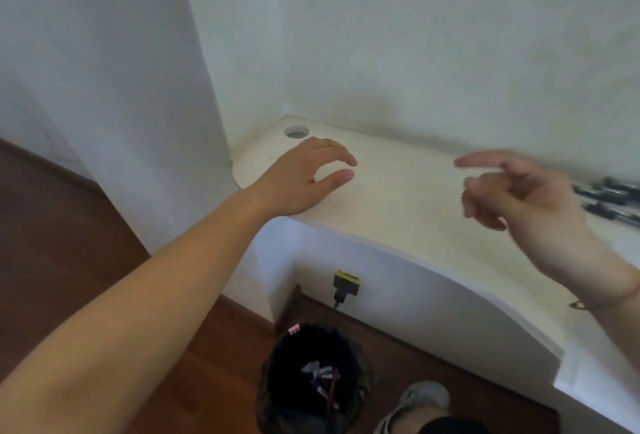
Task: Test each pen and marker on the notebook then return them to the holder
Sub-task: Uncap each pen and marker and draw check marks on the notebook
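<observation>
Fingers (341,175) of the left hand (298,179) curl loosely apart and empty, palm down over the white worktop (398,212) at mid frame. Right hand (526,191), blurred, hangs above the worktop at right with fingers spread, gripping nothing. Dark pens (613,198) lie blurred at the right edge, just beyond that hand. A bin (311,378) stands on the floor, lower centre.

A single head view is given, looking forward and steeply down at a desk (398,198) corner from close above. The floor (69,243) and a bin (311,381) are taken in below. The frame is wide-angled and blurred towards the right edge.
</observation>
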### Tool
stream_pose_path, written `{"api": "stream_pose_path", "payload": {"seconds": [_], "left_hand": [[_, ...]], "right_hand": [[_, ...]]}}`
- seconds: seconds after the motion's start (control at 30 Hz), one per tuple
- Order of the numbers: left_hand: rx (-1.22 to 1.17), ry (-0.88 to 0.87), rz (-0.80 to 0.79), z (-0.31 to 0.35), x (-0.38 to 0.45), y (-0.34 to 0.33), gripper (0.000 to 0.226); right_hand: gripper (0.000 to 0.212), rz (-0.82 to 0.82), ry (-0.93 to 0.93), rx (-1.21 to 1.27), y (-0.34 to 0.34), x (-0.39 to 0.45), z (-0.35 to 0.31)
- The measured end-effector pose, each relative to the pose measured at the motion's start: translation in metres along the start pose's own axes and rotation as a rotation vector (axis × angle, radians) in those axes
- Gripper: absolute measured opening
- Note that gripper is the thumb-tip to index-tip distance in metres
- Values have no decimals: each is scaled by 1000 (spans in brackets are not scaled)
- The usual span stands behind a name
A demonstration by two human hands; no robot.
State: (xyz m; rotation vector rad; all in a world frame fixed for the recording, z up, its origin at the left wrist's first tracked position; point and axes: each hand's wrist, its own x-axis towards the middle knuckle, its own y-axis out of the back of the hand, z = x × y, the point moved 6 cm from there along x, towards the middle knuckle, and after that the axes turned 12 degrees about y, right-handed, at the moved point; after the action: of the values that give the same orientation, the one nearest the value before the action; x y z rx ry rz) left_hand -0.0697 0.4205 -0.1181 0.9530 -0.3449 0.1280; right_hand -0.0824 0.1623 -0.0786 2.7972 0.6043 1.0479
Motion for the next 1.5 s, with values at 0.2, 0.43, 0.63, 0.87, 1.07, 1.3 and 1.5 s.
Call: {"api": "stream_pose_path", "payload": {"seconds": [0.2,0.43,0.63,0.87,1.07,1.3,1.5], "left_hand": [[-110,-222,-55,110,47,-33,24],[-395,-596,-273,306,68,-114,22],[145,-642,-970,388,42,-230,23],[471,-582,-576,383,45,-278,33],[633,-656,-577,359,56,-248,52],[623,-537,-746,369,40,-247,26],[626,-525,-490,378,31,-258,21]], "right_hand": [[51,358,-59,203,209,6,29],[4,952,42,-230,287,-76,-51],[7,733,-432,-1022,352,-184,-28],[20,198,-652,-1550,355,-208,-16],[38,21,-633,-1544,348,-160,-5],[50,-315,-645,-1650,357,-113,49],[26,-437,-546,-1706,357,-115,56]]}}
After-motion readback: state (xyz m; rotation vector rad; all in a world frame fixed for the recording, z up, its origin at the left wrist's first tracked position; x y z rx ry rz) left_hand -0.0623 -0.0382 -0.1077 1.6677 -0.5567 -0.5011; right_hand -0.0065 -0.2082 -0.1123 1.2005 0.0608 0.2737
